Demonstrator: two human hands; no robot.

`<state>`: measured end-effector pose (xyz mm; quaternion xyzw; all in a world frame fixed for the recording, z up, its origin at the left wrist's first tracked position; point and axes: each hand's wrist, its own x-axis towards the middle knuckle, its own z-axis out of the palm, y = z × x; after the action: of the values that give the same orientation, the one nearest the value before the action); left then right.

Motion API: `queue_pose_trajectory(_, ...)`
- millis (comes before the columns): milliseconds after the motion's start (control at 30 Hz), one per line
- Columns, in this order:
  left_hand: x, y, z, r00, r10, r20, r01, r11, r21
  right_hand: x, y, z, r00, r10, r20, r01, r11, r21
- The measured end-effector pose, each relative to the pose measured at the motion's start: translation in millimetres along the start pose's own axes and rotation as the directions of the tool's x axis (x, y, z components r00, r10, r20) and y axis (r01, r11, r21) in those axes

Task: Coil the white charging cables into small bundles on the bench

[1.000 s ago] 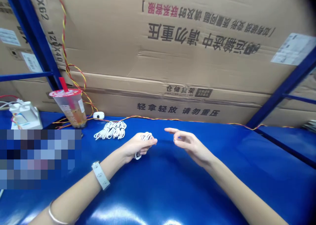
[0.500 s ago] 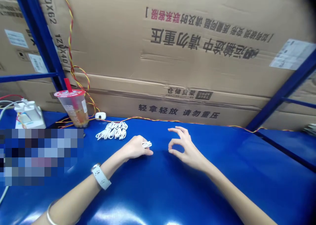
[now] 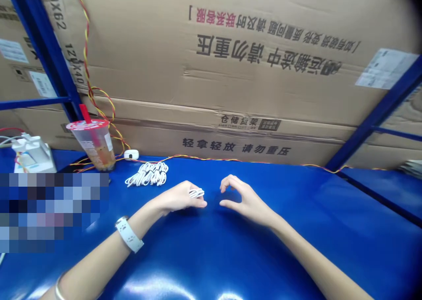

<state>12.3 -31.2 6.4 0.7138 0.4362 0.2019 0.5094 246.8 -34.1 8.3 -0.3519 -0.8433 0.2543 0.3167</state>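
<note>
**White cable coil (image 3: 197,193) held in the left hand (image 3: 180,197), right hand (image 3: 245,199) empty**

Head view, looking forward and down across a blue padded surface (image 3: 296,247). Left fingers (image 3: 194,202) curled over and loosely clenched around the small coil, white loops showing just past the fingertips, apparently to keep the loops gathered in one bundle. Right fingers (image 3: 227,181) released, with nothing between them: thumb and forefinger bowed into an open curve, tips apart, facing the coil across a narrow gap.

Both hands nearer the camera than the pile of white cables (image 3: 147,174) and to its right, the coil close to the pile but not touching it, probably to keep the loose bundles within easy reach. Just left of the pile, a clear plastic cup (image 3: 92,144) with a red straw (image 3: 85,113), set back from the hands. Just behind the pile, a small white connector (image 3: 131,154), with a twisted red-and-yellow wire (image 3: 211,159) along the far edge of the surface. Farther left of the pile, a white power adapter (image 3: 33,153) and a pixelated patch (image 3: 49,207) hiding that corner. Behind the pile, stacked cardboard cartons (image 3: 211,71) and a blue metal shelf frame (image 3: 42,41). On the left wrist, a white band (image 3: 129,234).
</note>
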Motion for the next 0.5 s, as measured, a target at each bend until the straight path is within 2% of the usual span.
queue_pose_trajectory(100, -1.4, 1.0, 0.1, 1.0, -0.014, 0.026, 0.016, 0.998, -0.059, -0.4, -5.9, 1.6, 0.999, -0.032, 0.041, 0.032, 0.999, 0.002)
queue_pose_trajectory(267, 0.0, -0.7, 0.0, 0.998, -0.049, 0.047, 0.052, 0.997, -0.059, -0.5, -11.0, 5.4, 0.978, 0.1, 0.184, -0.122, 0.986, 0.112)
queue_pose_trajectory(500, 3.2, -0.4, 6.4, 0.992, -0.04, -0.12, 0.031, 0.997, -0.069, 0.0, -1.9, 11.6, 0.948, 0.248, 0.2, -0.287, 0.937, 0.201)
